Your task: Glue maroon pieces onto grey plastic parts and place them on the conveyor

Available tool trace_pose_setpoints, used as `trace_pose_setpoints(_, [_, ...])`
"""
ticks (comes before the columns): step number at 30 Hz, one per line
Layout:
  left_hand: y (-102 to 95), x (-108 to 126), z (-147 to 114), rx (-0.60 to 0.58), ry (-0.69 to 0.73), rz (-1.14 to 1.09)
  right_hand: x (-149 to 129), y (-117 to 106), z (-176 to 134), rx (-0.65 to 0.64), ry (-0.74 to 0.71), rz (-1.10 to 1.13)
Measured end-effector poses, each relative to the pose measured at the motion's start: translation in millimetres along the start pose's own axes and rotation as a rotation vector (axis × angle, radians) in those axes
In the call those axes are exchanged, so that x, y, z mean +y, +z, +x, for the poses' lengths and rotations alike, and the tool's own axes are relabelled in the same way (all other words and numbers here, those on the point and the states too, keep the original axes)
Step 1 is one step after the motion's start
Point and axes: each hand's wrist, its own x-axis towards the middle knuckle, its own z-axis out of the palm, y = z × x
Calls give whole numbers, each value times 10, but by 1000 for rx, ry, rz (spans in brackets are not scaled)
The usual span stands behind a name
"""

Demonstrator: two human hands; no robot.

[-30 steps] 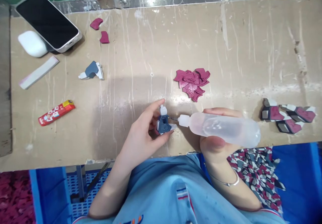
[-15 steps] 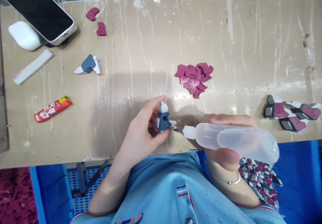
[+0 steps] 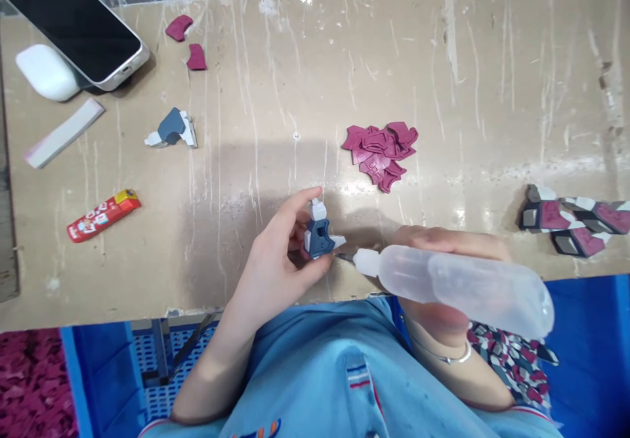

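My left hand (image 3: 278, 254) pinches a small blue-and-white plastic part (image 3: 321, 236) upright between thumb and fingers, close to the table's front edge. A clear squeeze bottle (image 3: 457, 287) with a white cap and thin dark nozzle lies across my right hand (image 3: 443, 323), whose fingers are closed around it. The nozzle tip points left and ends near the part's lower right and my left thumb; whether it touches is too small to tell. Beyond the hands lies a pile of maroon pieces (image 3: 378, 152). Another blue-and-white part (image 3: 172, 128) rests to the left.
On the left of the table (image 3: 275, 83) are a phone (image 3: 73, 24), a white case (image 3: 46, 72), a pale strip (image 3: 63, 132), a red packet (image 3: 103, 216) and two maroon pieces (image 3: 197, 57). Several assembled parts (image 3: 578, 241) sit at right. Blue bins (image 3: 590, 346) with pieces stand below.
The squeeze bottle has tilted a little, its base end dropping toward me and its nozzle shifting slightly left. My left hand and the part stay almost still.
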Motion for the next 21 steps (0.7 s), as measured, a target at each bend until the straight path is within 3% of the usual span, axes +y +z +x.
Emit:
trace_pose_setpoints(2, [-2, 19, 2, 5, -3, 2, -23, 61, 81, 129, -64, -18])
trace_pose_setpoints(4, [-1, 37, 1, 11, -10, 6, -26, 94, 131, 171, -80, -67])
trace_pose_setpoints(11, [5, 53, 1, 3, -17, 16, -42, 106, 155, 116, -95, -124])
trace_pose_setpoints(21, [7, 30, 2, 2, -12, 24, 14, 102, 138, 190, -125, -157])
